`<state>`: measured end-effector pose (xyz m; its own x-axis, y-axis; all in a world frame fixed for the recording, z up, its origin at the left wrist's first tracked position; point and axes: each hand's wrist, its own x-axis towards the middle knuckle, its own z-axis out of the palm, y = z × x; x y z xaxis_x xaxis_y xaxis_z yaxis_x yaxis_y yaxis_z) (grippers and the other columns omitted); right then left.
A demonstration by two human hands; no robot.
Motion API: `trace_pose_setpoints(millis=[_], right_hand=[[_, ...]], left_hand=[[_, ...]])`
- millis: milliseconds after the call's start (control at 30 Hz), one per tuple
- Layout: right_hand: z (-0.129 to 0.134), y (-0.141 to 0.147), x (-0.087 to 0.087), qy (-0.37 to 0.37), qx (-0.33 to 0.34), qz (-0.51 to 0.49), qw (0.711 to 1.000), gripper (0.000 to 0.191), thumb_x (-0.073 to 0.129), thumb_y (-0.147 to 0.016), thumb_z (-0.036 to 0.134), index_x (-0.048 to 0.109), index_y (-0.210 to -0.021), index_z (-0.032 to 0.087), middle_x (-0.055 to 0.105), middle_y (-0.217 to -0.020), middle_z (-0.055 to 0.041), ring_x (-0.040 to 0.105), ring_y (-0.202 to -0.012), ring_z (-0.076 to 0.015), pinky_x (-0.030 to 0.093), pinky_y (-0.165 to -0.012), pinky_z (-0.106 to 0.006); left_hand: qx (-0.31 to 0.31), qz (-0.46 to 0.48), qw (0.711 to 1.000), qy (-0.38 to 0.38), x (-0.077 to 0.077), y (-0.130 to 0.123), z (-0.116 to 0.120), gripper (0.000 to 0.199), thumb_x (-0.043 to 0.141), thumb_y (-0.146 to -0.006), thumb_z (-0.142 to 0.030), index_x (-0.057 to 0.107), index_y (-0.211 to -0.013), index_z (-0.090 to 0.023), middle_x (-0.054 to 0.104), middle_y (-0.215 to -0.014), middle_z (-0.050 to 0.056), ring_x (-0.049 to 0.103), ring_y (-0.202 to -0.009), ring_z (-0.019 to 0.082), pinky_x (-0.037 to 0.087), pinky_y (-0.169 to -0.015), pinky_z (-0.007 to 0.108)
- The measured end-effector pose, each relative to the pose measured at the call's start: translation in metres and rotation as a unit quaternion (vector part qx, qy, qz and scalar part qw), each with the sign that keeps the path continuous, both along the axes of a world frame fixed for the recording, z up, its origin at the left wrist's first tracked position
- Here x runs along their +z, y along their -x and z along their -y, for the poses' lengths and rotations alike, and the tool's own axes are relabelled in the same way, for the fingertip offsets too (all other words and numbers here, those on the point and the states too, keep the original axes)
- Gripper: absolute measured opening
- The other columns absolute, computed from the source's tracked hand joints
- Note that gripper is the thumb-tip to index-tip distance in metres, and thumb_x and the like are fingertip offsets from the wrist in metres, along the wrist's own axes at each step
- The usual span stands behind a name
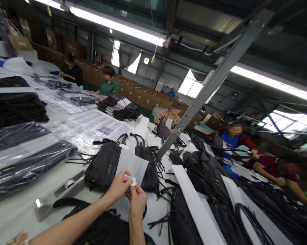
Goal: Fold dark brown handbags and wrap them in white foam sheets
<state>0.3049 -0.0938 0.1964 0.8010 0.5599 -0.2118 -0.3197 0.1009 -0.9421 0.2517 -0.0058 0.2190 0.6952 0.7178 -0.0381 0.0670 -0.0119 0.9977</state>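
Pinching a small, flat, white piece with rounded edges [133, 182], we have the fingertips of our 2 hands close together: our left hand [120, 185] grips it from the left, our right hand [137, 199] from below. It sits in front of a slouchy, dark handbag with gold-coloured fittings [99, 166], against a translucent white sheet [133, 161] that hangs down the bag's front. That bag stands on a long white tabletop [13, 219]. Nearer to us, partly hidden by our left forearm, lies another dark bag [102, 226]. Left of the standing bag we see a long, silvery metal holder [47, 206], and farther left dark goods in clear plastic [28, 163]. Beyond them are glossy, printed clear sleeves [92, 127] and a stack of dark bags interleaved with white [117, 108]. To our right, past a slanting grey metal post [194, 102], more dark bags [209, 170] lie heaped beside a long white strip [194, 204]. Around the table are 5 other people, 1 of them a person in green [109, 87]. Brown cardboard boxes [140, 96] line the floor behind.
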Motion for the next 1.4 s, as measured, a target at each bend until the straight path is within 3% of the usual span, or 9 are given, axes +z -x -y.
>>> trace_pose_setpoints(millis=[167, 300, 467, 567, 700, 867, 1067, 1233, 1400], right_hand=[[0.006, -0.023, 0.016, 0.093, -0.023, 0.108, 0.990, 0.047, 0.070, -0.067, 0.053, 0.069, -0.089, 0.011, 0.070, -0.071, -0.0065, 0.062, -0.054, -0.0168, 0.048, -0.047, -0.025], [0.001, -0.042, 0.039, 0.157, 0.055, 0.301, 0.939, 0.031, 0.067, -0.071, 0.044, 0.073, -0.077, 0.014, 0.071, -0.077, -0.0076, 0.063, -0.069, -0.0188, 0.048, -0.065, -0.027], [-0.010, -0.048, 0.052, 0.174, 0.053, 0.422, 0.888, 0.029, 0.058, -0.078, 0.042, 0.071, -0.069, 0.017, 0.068, -0.070, -0.0042, 0.059, -0.064, -0.0165, 0.042, -0.062, -0.026], [-0.015, -0.053, 0.054, 0.175, 0.037, 0.422, 0.889, 0.028, 0.058, -0.077, 0.041, 0.068, -0.067, 0.017, 0.066, -0.068, -0.0035, 0.057, -0.063, -0.0158, 0.041, -0.061, -0.025], [-0.018, -0.065, 0.055, 0.174, 0.027, 0.414, 0.893, 0.028, 0.057, -0.077, 0.041, 0.066, -0.067, 0.016, 0.065, -0.068, -0.0037, 0.057, -0.065, -0.0163, 0.041, -0.063, -0.025], [-0.020, -0.075, 0.053, 0.164, 0.064, 0.378, 0.909, 0.030, 0.060, -0.076, 0.043, 0.070, -0.074, 0.015, 0.069, -0.071, -0.0042, 0.060, -0.068, -0.0178, 0.044, -0.064, -0.026], [-0.023, -0.079, 0.051, 0.166, 0.060, 0.338, 0.925, 0.031, 0.062, -0.072, 0.043, 0.071, -0.074, 0.014, 0.068, -0.070, -0.0038, 0.060, -0.067, -0.0186, 0.045, -0.063, -0.026], [-0.021, -0.078, 0.043, 0.176, 0.047, 0.348, 0.920, 0.032, 0.060, -0.074, 0.045, 0.069, -0.073, 0.013, 0.066, -0.067, -0.0028, 0.057, -0.065, -0.0174, 0.043, -0.064, -0.026], [-0.023, -0.078, 0.037, 0.173, 0.031, 0.356, 0.918, 0.032, 0.059, -0.075, 0.046, 0.068, -0.073, 0.014, 0.066, -0.070, -0.0034, 0.056, -0.068, -0.0176, 0.043, -0.065, -0.026]], left_hand=[[-0.032, 0.009, 0.999, -0.041, 0.004, 0.001, -0.011, 0.017, 0.049, -0.072, -0.023, 0.045, -0.088, -0.020, 0.046, -0.046, -0.011, 0.040, -0.044, 0.010, 0.030, -0.048, 0.020], [-0.064, 0.003, 0.996, -0.067, 0.008, -0.002, -0.014, 0.019, 0.050, -0.076, -0.029, 0.046, -0.090, -0.019, 0.048, -0.049, -0.010, 0.041, -0.047, 0.010, 0.030, -0.049, 0.021], [-0.102, -0.040, 0.992, -0.057, 0.003, -0.016, -0.024, 0.020, 0.046, -0.074, -0.032, 0.056, -0.082, -0.016, 0.052, -0.058, -0.005, 0.045, -0.054, 0.011, 0.031, -0.052, 0.022], [-0.126, -0.053, 0.989, -0.065, -0.005, -0.022, -0.028, 0.018, 0.045, -0.069, -0.027, 0.055, -0.059, -0.016, 0.048, -0.053, -0.004, 0.045, -0.054, 0.011, 0.032, -0.054, 0.022], [-0.161, -0.069, 0.984, -0.043, -0.012, -0.020, -0.030, 0.023, 0.041, -0.068, -0.025, 0.057, -0.055, -0.016, 0.050, -0.050, -0.003, 0.048, -0.052, 0.012, 0.035, -0.054, 0.023], [-0.190, -0.015, 0.982, 0.014, 0.008, -0.021, -0.043, 0.027, 0.046, -0.073, -0.031, 0.065, -0.083, -0.016, 0.061, -0.073, 0.000, 0.053, -0.067, 0.013, 0.040, -0.063, 0.022], [-0.219, 0.004, 0.975, 0.042, 0.024, -0.030, -0.045, 0.037, 0.050, -0.076, -0.047, 0.047, -0.056, -0.017, 0.034, -0.050, -0.006, 0.027, -0.049, 0.008, 0.020, -0.048, 0.023], [-0.186, -0.027, 0.980, 0.071, 0.012, -0.036, -0.040, 0.032, 0.049, -0.069, -0.043, 0.038, -0.051, -0.019, 0.032, -0.049, -0.006, 0.028, -0.049, 0.008, 0.021, -0.048, 0.023], [-0.157, -0.064, 0.985, 0.031, 0.007, -0.046, -0.042, 0.024, 0.049, -0.065, -0.032, 0.041, -0.047, -0.018, 0.030, -0.044, -0.007, 0.026, -0.045, 0.007, 0.019, -0.046, 0.024]])
